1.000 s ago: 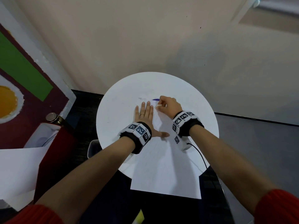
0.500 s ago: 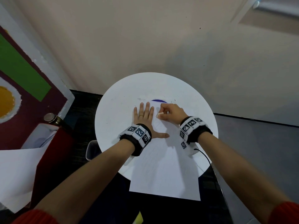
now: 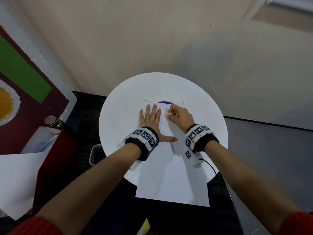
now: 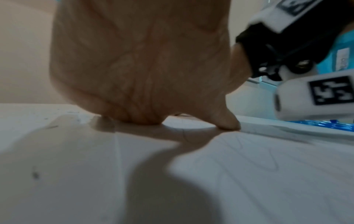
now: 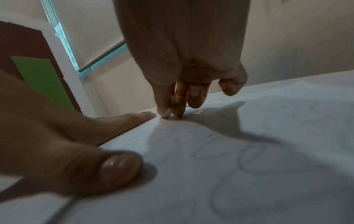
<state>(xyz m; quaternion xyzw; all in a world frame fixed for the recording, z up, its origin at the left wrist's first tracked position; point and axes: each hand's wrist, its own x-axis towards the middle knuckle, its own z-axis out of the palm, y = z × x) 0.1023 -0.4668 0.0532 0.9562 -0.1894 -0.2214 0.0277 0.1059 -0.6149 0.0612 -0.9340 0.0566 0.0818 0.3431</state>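
From the head: presses the left hand [image 3: 151,118], fingers straight and spread, flat on a sheet of paper [image 3: 172,175] lying across the round white table [image 3: 122,116] and overhanging its near edge; pinches a small pale eraser [image 3: 168,114] in the right hand [image 3: 180,116], tip down on the sheet near the table's middle. Behind the table, beige wall [image 3: 152,39]; left of it, a maroon panel [image 3: 25,73] with a green bar, dark floor [image 3: 88,102]. From the left wrist: scuffed tabletop, thumb tip [image 4: 228,124] down on the sheet. From the right wrist: faint pencil loops [image 5: 254,160] on the sheet, eraser just beside the left forefinger's tip.
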